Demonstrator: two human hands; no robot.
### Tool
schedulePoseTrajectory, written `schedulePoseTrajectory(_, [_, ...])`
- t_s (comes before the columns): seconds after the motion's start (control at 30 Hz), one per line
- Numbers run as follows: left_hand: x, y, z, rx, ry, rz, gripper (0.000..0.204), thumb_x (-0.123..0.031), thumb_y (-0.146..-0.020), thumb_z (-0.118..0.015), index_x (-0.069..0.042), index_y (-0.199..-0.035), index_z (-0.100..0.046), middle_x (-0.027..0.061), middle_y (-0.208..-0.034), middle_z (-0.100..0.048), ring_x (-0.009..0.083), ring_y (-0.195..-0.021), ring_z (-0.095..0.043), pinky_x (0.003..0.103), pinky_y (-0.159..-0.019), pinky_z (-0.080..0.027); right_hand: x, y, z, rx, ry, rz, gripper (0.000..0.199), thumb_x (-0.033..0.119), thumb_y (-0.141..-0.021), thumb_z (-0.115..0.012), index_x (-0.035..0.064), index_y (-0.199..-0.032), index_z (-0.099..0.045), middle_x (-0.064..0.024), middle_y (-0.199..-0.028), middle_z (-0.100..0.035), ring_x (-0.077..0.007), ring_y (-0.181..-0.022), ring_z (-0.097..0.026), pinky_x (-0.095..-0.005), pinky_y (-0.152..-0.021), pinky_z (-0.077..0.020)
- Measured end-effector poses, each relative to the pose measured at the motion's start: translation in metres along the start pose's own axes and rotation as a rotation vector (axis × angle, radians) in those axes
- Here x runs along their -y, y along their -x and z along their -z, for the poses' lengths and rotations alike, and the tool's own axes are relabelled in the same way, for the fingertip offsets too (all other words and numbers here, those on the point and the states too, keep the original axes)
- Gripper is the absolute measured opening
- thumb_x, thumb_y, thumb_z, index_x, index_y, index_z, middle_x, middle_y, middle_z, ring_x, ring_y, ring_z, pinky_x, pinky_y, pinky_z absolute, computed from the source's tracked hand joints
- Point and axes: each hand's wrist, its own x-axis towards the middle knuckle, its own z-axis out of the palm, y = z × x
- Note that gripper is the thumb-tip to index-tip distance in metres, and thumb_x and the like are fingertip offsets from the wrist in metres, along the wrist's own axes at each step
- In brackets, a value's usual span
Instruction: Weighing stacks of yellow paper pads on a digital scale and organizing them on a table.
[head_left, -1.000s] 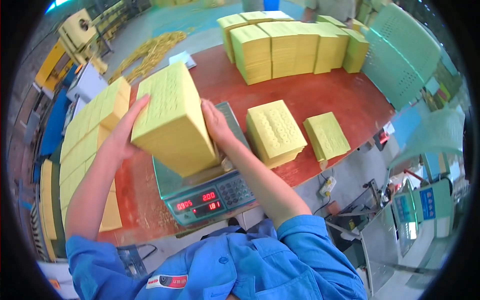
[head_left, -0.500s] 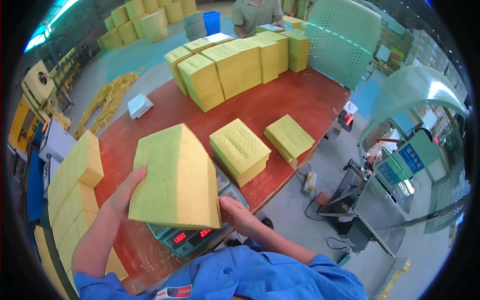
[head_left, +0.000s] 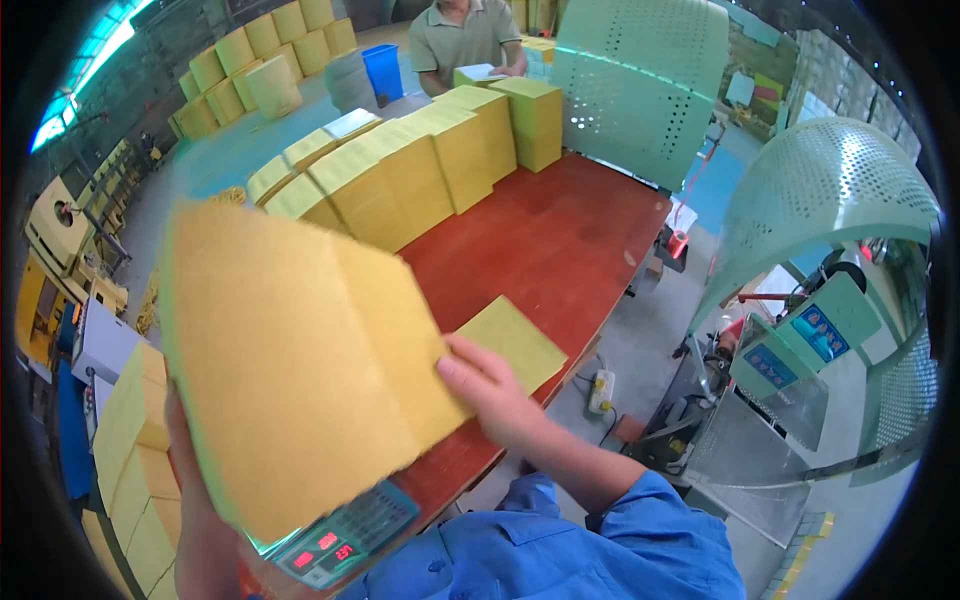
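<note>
A thick stack of yellow paper (head_left: 290,360) is held up between my two hands, its broad face tilted toward me. My left hand (head_left: 190,470) supports its left side, with most of the fingers hidden behind the paper. At the right edge my right hand (head_left: 492,385) grips the sheets, fingers bent over the side. Below the stack is a teal digital scale (head_left: 350,530) with a lit red display, its top partly covered by the paper. A smaller yellow paper stack (head_left: 515,345) lies on the table just beyond my right hand.
Tall yellow paper blocks (head_left: 400,185) stand in a row across the red table (head_left: 540,240). More blocks (head_left: 140,450) line the left side. A co-worker (head_left: 465,45) stands beyond the far end. Green perforated guards (head_left: 640,90) and a machine (head_left: 800,340) stand to the right.
The held stack has come up and to the left, and its broad yellow face now turns toward me. My right hand has risen along its edge. The view has shifted, and one smaller stack no longer shows.
</note>
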Motion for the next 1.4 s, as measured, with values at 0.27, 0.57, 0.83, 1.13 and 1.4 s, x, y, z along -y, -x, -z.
schedulePoseTrajectory(0.27, [0.051, -0.145, -0.31, 0.567, 0.623, 0.845, 0.066, -0.055, -0.096, -0.049, -0.011, -0.144, -0.04, 0.0121, -0.134, -0.055, 0.03, -0.117, -0.058, 0.052, -0.089, -0.053, -0.016, -0.099, 0.292, -0.307, -0.121, -0.308, 0.038, 0.033, -0.099, -0.052, 0.0016, -0.119, -0.063, -0.005, -0.109, -0.066, -0.0143, -0.098, -0.059, -0.031, -0.083, -0.0473])
schedulePoseTrajectory(0.57, [0.119, -0.264, -0.574, 0.442, 0.48, 0.854, 0.083, -0.063, -0.084, -0.059, -0.017, -0.148, -0.033, 0.0169, -0.147, -0.037, 0.0413, -0.132, -0.04, 0.069, -0.1, -0.037, -0.002, -0.146, 0.423, -1.122, 0.242, 0.428, 0.03, 0.014, -0.095, -0.056, -0.0042, -0.118, -0.06, -0.0144, -0.131, -0.056, -0.0272, -0.126, -0.051, -0.0374, -0.106, -0.0384])
schedulePoseTrajectory(0.83, [0.12, -0.368, -0.707, 0.32, 0.387, 0.833, 0.082, -0.059, -0.083, -0.058, -0.016, -0.147, -0.03, 0.015, -0.146, -0.038, 0.0416, -0.132, -0.04, 0.067, -0.095, -0.043, -0.026, -0.116, 0.407, -0.73, 1.004, 0.309, 0.026, 0.002, -0.083, -0.062, 0.0032, -0.11, -0.063, -0.0144, -0.128, -0.058, -0.0347, -0.124, -0.051, -0.0435, -0.105, -0.0404])
schedulePoseTrajectory(1.13, [0.135, -0.395, -0.686, 0.353, 0.66, 0.627, 0.086, -0.055, -0.083, -0.059, -0.011, -0.15, -0.028, 0.0179, -0.15, -0.036, 0.0402, -0.136, -0.039, 0.065, -0.107, -0.032, -0.047, -0.124, 0.409, -0.662, 1.226, 0.45, 0.026, 0.003, -0.079, -0.065, 0.0069, -0.105, -0.066, -0.0147, -0.116, -0.064, -0.0348, -0.113, -0.057, -0.0457, -0.098, -0.0437])
schedulePoseTrajectory(1.4, [0.036, -0.281, -0.411, 0.392, -0.306, -0.238, 0.09, -0.043, -0.077, -0.067, 0.006, -0.144, -0.033, 0.0315, -0.144, -0.039, 0.0423, -0.137, -0.036, 0.043, -0.115, -0.03, -0.046, -0.114, 0.463, -0.591, 1.117, 0.232, 0.025, 0.006, -0.096, -0.05, -0.0051, -0.112, -0.066, -0.0153, -0.123, -0.063, -0.0269, -0.116, -0.058, -0.0365, -0.102, -0.0439])
